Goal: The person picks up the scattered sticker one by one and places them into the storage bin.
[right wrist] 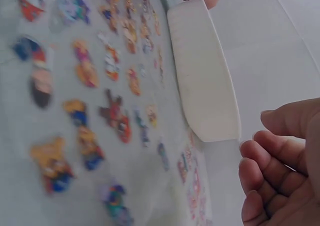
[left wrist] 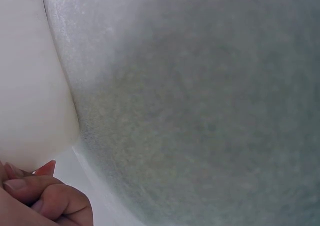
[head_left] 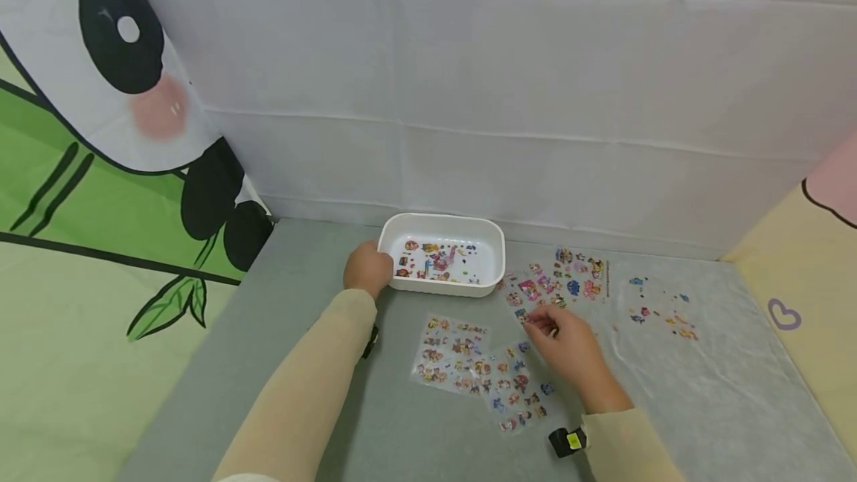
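Observation:
A white rectangular tray (head_left: 447,289) with rounded corners has small colourful cartoon stickers (head_left: 435,260) on its bottom. At its left end, my left hand (head_left: 369,269) grips the rim; the left wrist view shows the curled fingers (left wrist: 60,198) at the tray's corner. My right hand (head_left: 565,344) hovers over the sticker sheets with fingers loosely bent, its fingertips overlapping the near edge of a clear sheet (head_left: 576,274) in the head view. From the right wrist, nothing shows between thumb and fingers (right wrist: 252,173).
Two more clear sticker sheets (head_left: 450,355) (head_left: 515,393) lie overlapping in front of the tray. On the right, a sparser sheet (head_left: 659,311) rests on the grey cloth-covered table (head_left: 723,393). White fabric (head_left: 509,95) rises behind the tray, with printed cloth at both sides.

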The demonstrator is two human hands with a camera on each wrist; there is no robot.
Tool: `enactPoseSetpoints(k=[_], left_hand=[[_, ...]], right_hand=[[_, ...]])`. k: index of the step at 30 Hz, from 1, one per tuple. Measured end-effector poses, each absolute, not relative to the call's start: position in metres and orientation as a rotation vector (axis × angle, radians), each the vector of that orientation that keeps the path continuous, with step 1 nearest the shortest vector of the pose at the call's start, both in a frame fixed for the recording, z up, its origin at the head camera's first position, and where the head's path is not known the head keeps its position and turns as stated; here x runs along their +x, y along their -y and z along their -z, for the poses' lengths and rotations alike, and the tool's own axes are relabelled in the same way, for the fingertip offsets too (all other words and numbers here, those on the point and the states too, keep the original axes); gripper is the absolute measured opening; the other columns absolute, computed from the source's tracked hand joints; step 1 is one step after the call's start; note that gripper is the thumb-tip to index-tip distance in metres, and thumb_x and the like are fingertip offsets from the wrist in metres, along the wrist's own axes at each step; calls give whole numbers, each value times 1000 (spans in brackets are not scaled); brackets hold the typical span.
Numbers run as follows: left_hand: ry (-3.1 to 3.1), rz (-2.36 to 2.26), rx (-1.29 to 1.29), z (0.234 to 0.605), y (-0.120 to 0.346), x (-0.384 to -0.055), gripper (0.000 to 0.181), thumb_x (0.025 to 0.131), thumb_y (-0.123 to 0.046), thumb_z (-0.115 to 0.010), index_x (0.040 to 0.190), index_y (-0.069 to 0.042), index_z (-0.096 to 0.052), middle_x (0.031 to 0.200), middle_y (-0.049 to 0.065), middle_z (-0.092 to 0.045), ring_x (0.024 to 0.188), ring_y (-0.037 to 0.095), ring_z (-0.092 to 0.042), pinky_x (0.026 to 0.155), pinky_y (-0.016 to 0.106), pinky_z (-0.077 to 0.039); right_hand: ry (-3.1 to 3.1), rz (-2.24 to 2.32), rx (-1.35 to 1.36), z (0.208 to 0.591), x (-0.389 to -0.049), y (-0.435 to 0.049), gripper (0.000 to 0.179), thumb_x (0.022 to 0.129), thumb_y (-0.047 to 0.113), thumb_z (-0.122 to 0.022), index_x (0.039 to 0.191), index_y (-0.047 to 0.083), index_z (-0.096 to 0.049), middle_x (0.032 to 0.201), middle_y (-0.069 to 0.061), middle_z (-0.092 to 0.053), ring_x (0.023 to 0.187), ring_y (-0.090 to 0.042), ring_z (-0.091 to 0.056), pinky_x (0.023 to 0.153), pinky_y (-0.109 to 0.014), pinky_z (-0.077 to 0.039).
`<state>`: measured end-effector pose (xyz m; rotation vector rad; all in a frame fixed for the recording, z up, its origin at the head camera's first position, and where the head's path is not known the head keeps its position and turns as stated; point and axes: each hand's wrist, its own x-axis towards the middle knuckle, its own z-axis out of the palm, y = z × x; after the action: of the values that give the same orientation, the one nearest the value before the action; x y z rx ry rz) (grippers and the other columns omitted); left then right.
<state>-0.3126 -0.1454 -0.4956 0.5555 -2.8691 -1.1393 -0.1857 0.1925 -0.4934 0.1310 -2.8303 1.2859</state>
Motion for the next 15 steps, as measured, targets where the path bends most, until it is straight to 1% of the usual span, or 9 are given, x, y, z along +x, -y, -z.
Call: enactPoseSetpoints(k=[9, 15], left_hand=[[2861, 1137, 563, 497, 144, -313, 34, 99, -13, -48, 122, 1, -68, 106, 16, -71, 93, 31, -63, 85, 47, -52], [2858, 1169, 559, 494, 144, -311, 34, 100, -12, -48, 124, 1, -68, 107, 17, -71, 94, 31, -63, 84, 47, -52]], right_hand=[[2804, -1318, 77, 502, -173, -194, 13, 96, 13, -73, 107, 6, -73, 92, -2, -65, 84, -17, -57, 75, -33, -49], [2805, -1286, 84, 504, -171, -197, 22, 95, 13, -74, 115, 3, -73, 95, -3, -65, 85, -17, -57, 73, -33, -48]])
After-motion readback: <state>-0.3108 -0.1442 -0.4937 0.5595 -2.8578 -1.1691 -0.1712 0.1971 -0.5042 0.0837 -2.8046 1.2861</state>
